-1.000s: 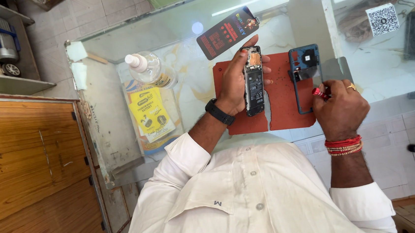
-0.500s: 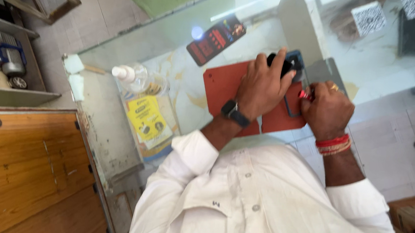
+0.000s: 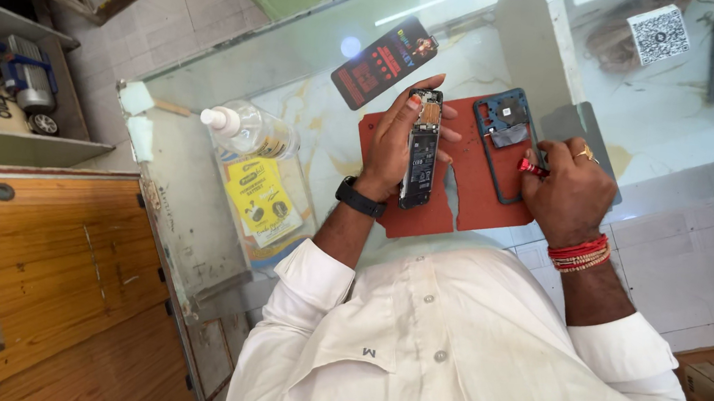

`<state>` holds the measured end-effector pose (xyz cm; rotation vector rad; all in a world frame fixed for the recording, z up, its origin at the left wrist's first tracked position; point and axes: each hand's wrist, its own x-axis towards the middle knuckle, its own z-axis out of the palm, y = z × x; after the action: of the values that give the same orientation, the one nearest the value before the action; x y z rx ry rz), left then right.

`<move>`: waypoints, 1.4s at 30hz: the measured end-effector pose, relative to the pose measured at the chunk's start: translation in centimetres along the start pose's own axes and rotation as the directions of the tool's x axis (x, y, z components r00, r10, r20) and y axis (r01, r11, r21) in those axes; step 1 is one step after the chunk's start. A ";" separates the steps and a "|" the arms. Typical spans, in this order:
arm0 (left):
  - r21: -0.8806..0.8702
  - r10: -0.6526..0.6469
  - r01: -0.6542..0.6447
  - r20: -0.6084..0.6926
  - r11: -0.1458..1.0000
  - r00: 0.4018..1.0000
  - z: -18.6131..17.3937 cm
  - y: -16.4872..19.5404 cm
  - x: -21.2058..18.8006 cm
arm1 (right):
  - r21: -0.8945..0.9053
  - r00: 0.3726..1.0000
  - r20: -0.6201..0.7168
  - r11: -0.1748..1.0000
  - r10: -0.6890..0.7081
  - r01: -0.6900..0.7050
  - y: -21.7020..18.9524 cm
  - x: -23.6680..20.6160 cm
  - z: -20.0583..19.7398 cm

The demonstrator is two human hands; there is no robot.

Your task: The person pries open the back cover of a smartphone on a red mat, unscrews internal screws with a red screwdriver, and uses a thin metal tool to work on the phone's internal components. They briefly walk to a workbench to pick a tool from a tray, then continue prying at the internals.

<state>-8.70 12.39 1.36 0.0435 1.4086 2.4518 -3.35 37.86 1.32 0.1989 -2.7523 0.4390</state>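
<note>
My left hand (image 3: 397,144) grips an opened phone (image 3: 420,150) with its inner boards showing, held just above a red work mat (image 3: 476,193) on the glass counter. My right hand (image 3: 568,187) is closed around a small red-handled tool (image 3: 533,167) at the right side of the mat. Beside that hand a dark blue phone back frame (image 3: 502,140) lies flat on the mat. A black watch sits on my left wrist and red bangles on my right wrist.
A dark card with red print (image 3: 383,62) lies on the glass beyond the mat. A clear plastic bottle with a white cap (image 3: 248,131) and a yellow packet (image 3: 261,201) rest at the left. A wooden cabinet (image 3: 53,287) stands further left.
My left hand reached across to the phone frame half a second ago, and has come back to the left holding the opened phone upright. My right hand stayed by the frame.
</note>
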 end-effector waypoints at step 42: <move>-0.593 0.070 0.005 0.104 0.805 0.992 -6.0 -1.2 -2.8 | -0.053 0.982 -0.166 0.994 0.087 -0.097 0.6 1.7 -0.1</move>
<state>-6.83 7.16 -2.34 0.0744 0.5407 2.7507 -5.04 38.31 1.90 0.0196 -2.6168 0.3773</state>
